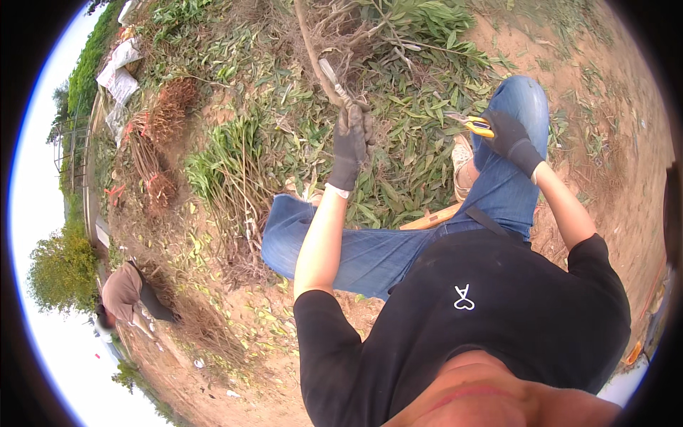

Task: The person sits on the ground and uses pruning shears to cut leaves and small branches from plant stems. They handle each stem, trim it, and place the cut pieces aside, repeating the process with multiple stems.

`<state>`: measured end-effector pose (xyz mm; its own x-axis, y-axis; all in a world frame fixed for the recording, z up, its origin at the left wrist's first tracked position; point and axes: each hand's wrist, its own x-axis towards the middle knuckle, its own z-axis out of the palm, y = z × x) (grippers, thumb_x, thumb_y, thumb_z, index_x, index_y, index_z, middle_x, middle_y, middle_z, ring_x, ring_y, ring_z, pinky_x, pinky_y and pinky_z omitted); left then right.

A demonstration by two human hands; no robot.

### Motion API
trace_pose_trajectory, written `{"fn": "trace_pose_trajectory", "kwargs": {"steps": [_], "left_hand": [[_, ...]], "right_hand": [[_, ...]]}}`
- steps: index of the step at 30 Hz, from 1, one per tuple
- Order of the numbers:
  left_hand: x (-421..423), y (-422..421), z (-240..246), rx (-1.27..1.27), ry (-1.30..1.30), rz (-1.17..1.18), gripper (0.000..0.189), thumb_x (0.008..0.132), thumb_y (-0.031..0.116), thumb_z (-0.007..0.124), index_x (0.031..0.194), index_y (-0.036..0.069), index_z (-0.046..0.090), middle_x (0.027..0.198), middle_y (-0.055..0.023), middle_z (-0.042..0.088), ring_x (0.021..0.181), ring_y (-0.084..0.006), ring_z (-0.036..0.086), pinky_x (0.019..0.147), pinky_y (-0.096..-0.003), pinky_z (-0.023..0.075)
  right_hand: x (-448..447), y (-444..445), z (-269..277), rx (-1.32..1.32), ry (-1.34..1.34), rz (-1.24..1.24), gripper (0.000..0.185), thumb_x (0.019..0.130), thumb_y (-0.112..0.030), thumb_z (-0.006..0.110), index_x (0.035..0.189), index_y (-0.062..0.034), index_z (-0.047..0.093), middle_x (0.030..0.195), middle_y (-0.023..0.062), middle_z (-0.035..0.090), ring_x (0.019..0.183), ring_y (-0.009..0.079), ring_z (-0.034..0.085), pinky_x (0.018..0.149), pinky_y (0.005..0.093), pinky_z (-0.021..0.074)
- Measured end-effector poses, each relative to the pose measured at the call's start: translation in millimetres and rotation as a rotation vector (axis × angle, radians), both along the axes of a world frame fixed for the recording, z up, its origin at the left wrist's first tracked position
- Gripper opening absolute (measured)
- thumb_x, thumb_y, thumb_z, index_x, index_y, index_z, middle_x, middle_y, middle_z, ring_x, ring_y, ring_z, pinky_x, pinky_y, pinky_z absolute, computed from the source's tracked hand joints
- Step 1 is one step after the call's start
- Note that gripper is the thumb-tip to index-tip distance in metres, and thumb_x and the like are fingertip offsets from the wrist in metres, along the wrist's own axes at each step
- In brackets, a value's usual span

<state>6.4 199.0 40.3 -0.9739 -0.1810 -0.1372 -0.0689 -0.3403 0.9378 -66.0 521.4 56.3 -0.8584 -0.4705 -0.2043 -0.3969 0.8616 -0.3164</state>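
Observation:
My left hand [352,136], in a dark, soil-stained work glove, grips the end of a woody stem [314,48] whose upper part runs out at the top edge. A pale strip of wrapping [335,80] shows on the stem just above my fingers. Over my knee, my right hand [504,133], gloved too, holds yellow-handled pruning shears [477,125], their blades towards the left. Cut green leaves [411,160] cover the ground between my legs. A bundle of leafy saplings [229,165] stands beside my left knee, its bare roots towards me.
A wooden stool edge [432,218] shows beneath me. Rooted plants with leafy shoots [368,32] lie ahead. Tied bundles of brown stems [147,155] and white sacks [120,74] lie to the left. Another person [125,293] bends over brushwood [208,331] at the lower left.

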Motion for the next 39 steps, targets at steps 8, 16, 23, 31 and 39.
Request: {"fn": "trace_pose_trajectory", "kwargs": {"steps": [8,16,23,31,39], "left_hand": [[8,4,3,-0.148,0.057,-0.042,0.022,0.094,0.024,0.054,0.107,0.007,0.052,0.072,0.0026,0.052,0.058,-0.0049,0.046,0.048,-0.0207,0.0372],[1,-9,-3,-0.606,0.110,0.079,0.030,0.092,0.023,0.057,0.113,0.001,0.053,0.080,-0.0140,0.059,0.064,-0.0258,0.055,0.060,-0.0342,0.0468],[-8,-16,-11,-1.236,0.337,0.086,0.027,0.090,0.020,0.056,0.107,0.000,0.054,0.088,-0.0243,0.061,0.078,-0.0421,0.059,0.062,-0.0444,0.0480],[-6,-2,6,-0.690,0.183,-0.101,0.031,0.092,0.024,0.057,0.113,0.002,0.051,0.071,-0.0110,0.058,0.056,-0.0270,0.055,0.051,-0.0337,0.0446],[5,-7,35,0.229,-0.033,-0.376,0.024,0.096,0.034,0.048,0.091,0.011,0.046,0.061,0.0044,0.039,0.046,-0.0058,0.032,0.041,-0.0213,0.0274]], "right_hand": [[15,-109,15,-0.498,-0.066,0.208,0.063,0.083,-0.048,0.061,0.129,-0.0092,0.045,0.118,0.0173,0.053,0.107,0.0332,0.053,0.092,0.0401,0.0423],[12,-140,24,-0.560,-0.089,0.275,0.064,0.084,-0.048,0.061,0.131,-0.0079,0.044,0.126,0.0187,0.050,0.113,0.0346,0.050,0.097,0.0395,0.0402],[11,-142,16,-0.501,-0.144,0.142,0.049,0.086,-0.044,0.059,0.118,-0.0077,0.055,0.100,0.0174,0.062,0.092,0.0339,0.059,0.080,0.0391,0.0460],[2,-123,3,-0.472,-0.141,0.163,0.041,0.085,-0.038,0.062,0.111,-0.0056,0.059,0.084,0.0176,0.063,0.074,0.0337,0.060,0.066,0.0385,0.0462],[19,-128,11,-0.648,-0.207,0.109,0.048,0.087,-0.044,0.060,0.116,-0.0064,0.055,0.090,0.0163,0.063,0.081,0.0322,0.061,0.071,0.0375,0.0471]]}}
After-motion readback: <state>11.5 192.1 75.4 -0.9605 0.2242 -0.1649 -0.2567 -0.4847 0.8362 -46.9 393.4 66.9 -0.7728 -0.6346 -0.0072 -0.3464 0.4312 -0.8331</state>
